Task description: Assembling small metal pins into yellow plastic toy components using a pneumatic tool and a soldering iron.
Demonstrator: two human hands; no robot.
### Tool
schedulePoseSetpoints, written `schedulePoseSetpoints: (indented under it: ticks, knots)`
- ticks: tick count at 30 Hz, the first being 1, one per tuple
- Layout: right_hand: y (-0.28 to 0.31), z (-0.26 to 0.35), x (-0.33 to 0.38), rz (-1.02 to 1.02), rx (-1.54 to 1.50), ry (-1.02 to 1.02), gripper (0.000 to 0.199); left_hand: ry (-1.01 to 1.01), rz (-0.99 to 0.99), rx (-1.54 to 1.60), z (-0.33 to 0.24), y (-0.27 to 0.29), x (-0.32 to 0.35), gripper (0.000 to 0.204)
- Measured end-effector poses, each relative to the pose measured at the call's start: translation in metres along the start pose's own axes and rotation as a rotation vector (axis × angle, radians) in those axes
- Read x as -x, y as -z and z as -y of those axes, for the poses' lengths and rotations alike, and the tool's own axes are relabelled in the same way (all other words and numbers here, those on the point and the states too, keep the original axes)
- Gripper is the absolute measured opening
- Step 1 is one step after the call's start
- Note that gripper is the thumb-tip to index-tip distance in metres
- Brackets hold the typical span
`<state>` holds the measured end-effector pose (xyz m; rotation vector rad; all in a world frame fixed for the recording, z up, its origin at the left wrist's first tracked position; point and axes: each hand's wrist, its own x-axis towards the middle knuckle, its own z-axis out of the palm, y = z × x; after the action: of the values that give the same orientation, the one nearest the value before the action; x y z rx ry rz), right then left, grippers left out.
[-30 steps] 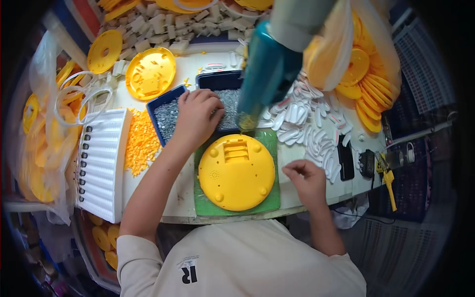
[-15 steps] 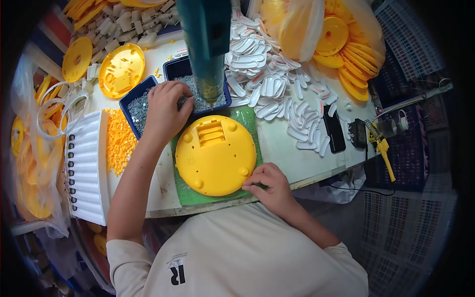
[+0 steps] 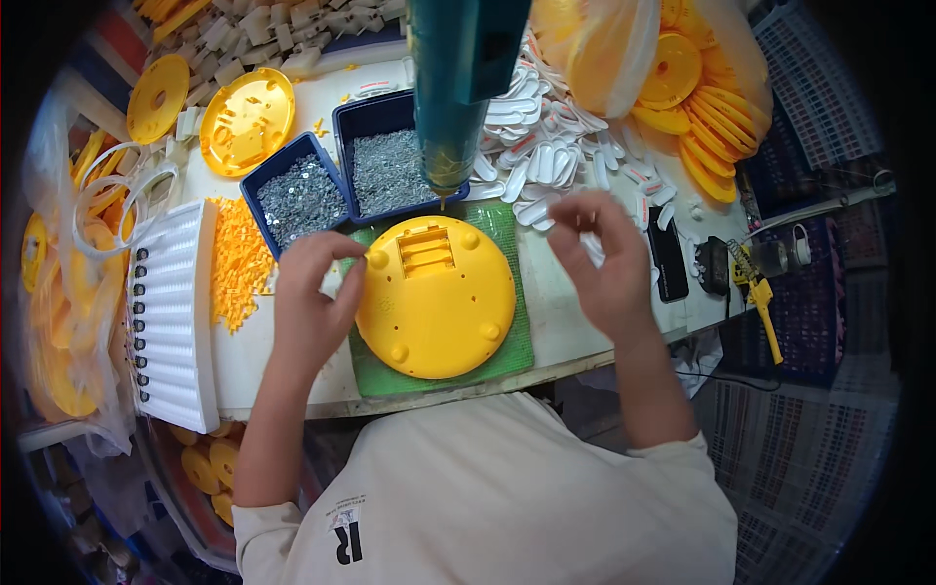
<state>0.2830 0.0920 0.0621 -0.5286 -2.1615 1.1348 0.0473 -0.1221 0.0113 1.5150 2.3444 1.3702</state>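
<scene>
A round yellow plastic housing (image 3: 439, 322) with a rectangular battery bay lies on a green mat (image 3: 518, 336), its posts and holes facing up. My left hand (image 3: 317, 292) is at its left rim, thumb and forefinger bent toward each other and the other fingers curled; whatever they hold is hidden. My right hand (image 3: 606, 268) is raised to the right of the housing, smeared by motion, its thumb and fingers apart and nothing seen in it. A teal power screwdriver (image 3: 456, 127) hangs over the housing's far edge, bit down. Beyond my left hand, two blue trays (image 3: 338, 122) hold small screws.
White curved plastic pieces (image 3: 556, 161) are heaped at the far right, beside a dark phone (image 3: 668, 258) and a yellow soldering iron (image 3: 765, 317). To the left are small orange parts (image 3: 239, 268), a white ribbed tray (image 3: 175, 317) and a yellow round cover (image 3: 249, 122). Bagged yellow discs (image 3: 717, 127) stand behind.
My left hand has come back from the screw trays to the housing's left rim. My right hand has left the lower right rim and risen to the right. The view has shifted slightly.
</scene>
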Motion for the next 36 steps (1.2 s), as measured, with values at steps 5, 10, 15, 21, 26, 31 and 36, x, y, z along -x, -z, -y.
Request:
schedulePoseSetpoints:
  ticks: [5,10,15,21,26,31,36]
  knots:
    - [-0.033,0.038,-0.073,0.15,-0.448,0.213,0.058,-0.089,0.095,0.012,-0.021,0.005,0.036,0.021]
    - [-0.03,0.038,-0.102,0.438,-0.475,0.205,0.081,-0.098,0.162,0.067,-0.034,0.009,0.065,0.024]
    - [-0.043,0.05,-0.086,0.409,-0.57,0.162,0.083,-0.167,0.176,0.039,-0.034,-0.001,0.093,0.024]
    - [-0.038,0.037,-0.068,0.377,-0.602,0.067,0.085,-0.228,0.148,-0.022,-0.029,-0.008,0.096,0.025]
    - [-0.029,0.024,-0.062,0.425,-0.674,0.043,0.084,-0.254,0.169,-0.014,-0.026,-0.005,0.089,0.028]
    - [-0.033,0.018,-0.047,0.366,-0.765,-0.027,0.083,-0.262,0.246,-0.046,-0.024,0.002,0.079,0.041]
    - [-0.052,0.011,-0.029,0.13,-0.971,0.0,0.102,-0.201,0.139,-0.009,-0.01,0.003,0.067,0.051]
